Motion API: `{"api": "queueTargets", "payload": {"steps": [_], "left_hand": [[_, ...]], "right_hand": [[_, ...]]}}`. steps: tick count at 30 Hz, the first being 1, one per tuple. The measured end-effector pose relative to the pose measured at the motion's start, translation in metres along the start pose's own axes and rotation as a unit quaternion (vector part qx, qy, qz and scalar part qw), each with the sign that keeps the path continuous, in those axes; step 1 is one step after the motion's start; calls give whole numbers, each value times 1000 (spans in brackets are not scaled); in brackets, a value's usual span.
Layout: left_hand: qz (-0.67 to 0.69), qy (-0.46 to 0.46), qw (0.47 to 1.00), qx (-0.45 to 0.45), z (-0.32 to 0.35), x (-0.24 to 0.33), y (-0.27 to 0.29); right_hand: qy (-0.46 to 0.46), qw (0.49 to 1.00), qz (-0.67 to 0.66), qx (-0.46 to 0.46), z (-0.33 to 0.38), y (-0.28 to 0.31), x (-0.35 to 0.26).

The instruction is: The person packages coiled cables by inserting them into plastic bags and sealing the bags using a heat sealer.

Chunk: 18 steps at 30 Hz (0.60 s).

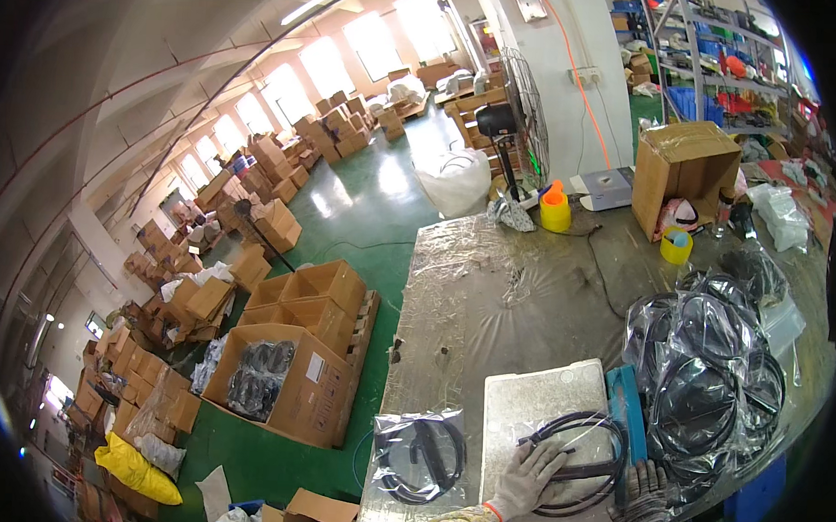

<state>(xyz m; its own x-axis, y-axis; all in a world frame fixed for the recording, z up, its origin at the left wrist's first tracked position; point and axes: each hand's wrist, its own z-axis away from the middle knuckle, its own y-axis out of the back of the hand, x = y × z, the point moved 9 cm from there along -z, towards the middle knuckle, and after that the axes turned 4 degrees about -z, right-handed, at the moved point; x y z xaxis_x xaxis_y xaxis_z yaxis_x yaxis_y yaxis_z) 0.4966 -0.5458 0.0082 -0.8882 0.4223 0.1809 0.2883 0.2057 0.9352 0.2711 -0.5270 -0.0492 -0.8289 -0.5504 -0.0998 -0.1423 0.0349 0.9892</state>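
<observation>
My left hand, in a light work glove, rests flat on a coiled black cable in a clear plastic bag on a pale board. My right hand, in a dark grey glove, sits at the bag's right edge, next to a blue bar-shaped tool. A bagged black cable coil lies to the left near the table's front edge. A pile of several bagged cable coils rises to the right.
The worktable is covered in shiny wrinkled film. At its far end stand an open cardboard box, a yellow cup, an orange-topped yellow container and a fan. Open cartons with bagged cables stand on the green floor at left.
</observation>
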Motion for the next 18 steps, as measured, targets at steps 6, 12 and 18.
{"api": "queueTargets", "payload": {"steps": [6,12,18], "left_hand": [[5,7,1000,8,-5,-10,-6],[1,38,999,-13,-5,-9,-8],[41,74,996,23,-5,-33,-25]], "right_hand": [[-25,998,-54,-15,-11,-20,13],[3,999,37,13,1,-10,8],[-51,998,-10,-22,7,-5,8]]}}
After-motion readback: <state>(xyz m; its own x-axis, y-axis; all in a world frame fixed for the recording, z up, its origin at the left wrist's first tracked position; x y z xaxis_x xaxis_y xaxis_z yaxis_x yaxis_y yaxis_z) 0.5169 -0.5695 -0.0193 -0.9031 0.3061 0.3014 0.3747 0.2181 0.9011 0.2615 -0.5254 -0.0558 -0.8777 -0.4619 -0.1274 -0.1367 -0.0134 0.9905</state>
